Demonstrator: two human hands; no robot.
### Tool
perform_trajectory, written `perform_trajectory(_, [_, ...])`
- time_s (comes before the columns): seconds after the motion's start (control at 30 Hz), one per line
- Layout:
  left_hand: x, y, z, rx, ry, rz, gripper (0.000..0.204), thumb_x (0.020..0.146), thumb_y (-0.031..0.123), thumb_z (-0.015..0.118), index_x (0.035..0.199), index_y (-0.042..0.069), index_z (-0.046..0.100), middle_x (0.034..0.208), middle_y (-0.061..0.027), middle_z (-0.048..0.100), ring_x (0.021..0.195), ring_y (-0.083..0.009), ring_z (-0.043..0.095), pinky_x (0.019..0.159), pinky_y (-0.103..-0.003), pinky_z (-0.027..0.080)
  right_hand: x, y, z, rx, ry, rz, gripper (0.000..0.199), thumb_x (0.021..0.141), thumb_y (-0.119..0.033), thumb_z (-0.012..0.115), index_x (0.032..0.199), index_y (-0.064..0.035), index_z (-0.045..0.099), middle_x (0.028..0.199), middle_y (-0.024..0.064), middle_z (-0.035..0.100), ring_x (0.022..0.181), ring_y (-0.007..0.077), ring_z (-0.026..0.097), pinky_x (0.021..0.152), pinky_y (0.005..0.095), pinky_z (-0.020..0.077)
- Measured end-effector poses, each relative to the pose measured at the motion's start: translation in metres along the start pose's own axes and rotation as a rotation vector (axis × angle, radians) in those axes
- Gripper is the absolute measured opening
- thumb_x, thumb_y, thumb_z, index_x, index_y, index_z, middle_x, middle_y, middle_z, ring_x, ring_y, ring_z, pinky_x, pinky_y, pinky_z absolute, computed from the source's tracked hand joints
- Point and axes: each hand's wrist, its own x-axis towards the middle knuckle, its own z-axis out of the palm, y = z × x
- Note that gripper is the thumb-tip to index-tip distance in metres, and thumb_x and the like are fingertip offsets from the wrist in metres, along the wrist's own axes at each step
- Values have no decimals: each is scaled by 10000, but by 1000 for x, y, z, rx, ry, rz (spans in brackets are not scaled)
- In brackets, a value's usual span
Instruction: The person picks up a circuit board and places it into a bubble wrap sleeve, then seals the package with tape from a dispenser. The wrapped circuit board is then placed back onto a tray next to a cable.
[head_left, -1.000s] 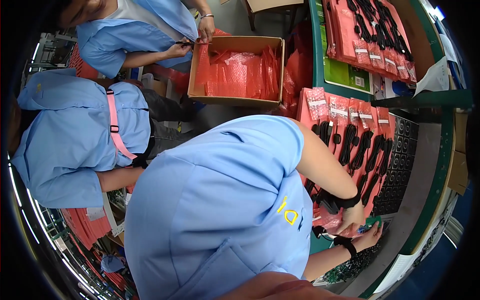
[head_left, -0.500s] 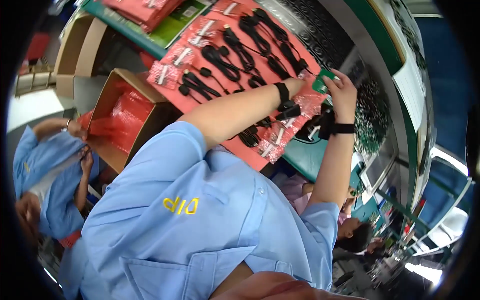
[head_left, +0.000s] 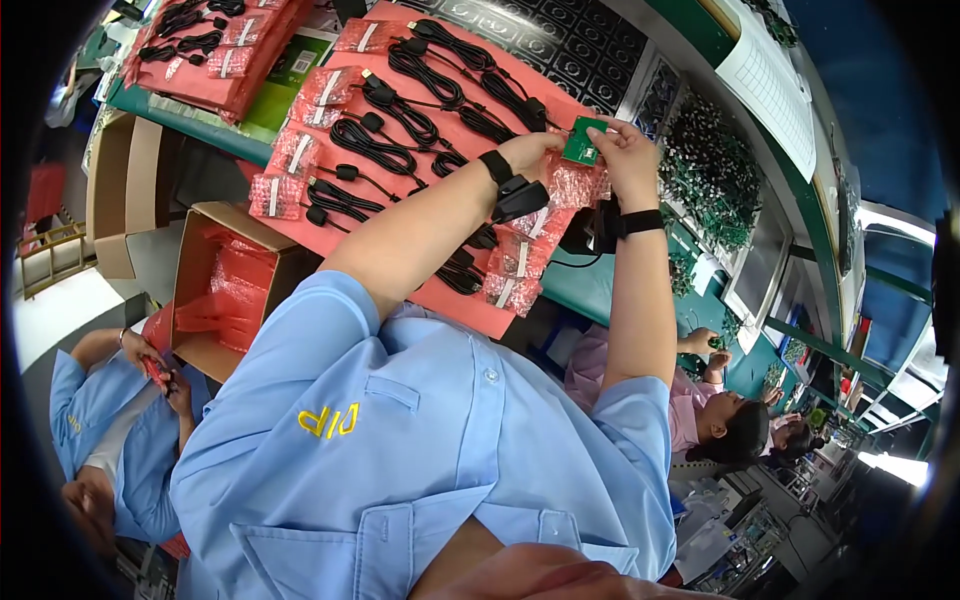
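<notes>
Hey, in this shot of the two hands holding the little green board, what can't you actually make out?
Head view:
- Green circuit board: underside and lower edge hidden by the left hand and right hand.
- Fingertip grip: too small to tell.
- Pink bubble bag contents: blurred.
- Cardboard box floor: covered by red bags.

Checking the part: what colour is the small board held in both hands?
Green, clearest in the head view.

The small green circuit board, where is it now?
Head view, upper middle: the green circuit board is pinched between left hand and right hand, above red bags.
</notes>
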Motion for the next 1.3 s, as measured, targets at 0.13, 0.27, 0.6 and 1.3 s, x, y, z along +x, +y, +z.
perform_trajectory(0.13, [-23,11,4,-108,-337,-166,304,843,39,461,1140,-11,507,1050,-113,610,942,-235,602,861,-353,469,5,19,-7,-39,14,36,289,796,-85,679,1051,32,609,680,27,631,543,61,532,493,203,407])
perform_trajectory(0.27, [3,3,-23,146,-73,-114,252,815,17,461,1054,3,540,984,-94,610,922,-210,593,846,-337,466,11,25,-6,-88,27,7,299,802,-103,674,1059,37,612,658,16,617,524,62,511,492,213,401])
perform_trajectory(0.6, [6,17,-15,119,-46,-71,253,847,94,450,1057,-3,551,991,-120,635,895,-220,613,829,-348,489,16,36,-10,-153,7,31,331,807,-147,670,1075,38,609,632,25,606,533,72,526,503,231,415])
perform_trajectory(1.3, [12,30,20,107,56,-187,254,933,170,488,1126,11,535,1031,-104,628,905,-215,633,810,-344,530,-38,3,-37,-1115,379,-809,373,729,-91,688,1097,-109,629,1039,120,581,886,289,578,782,366,468])
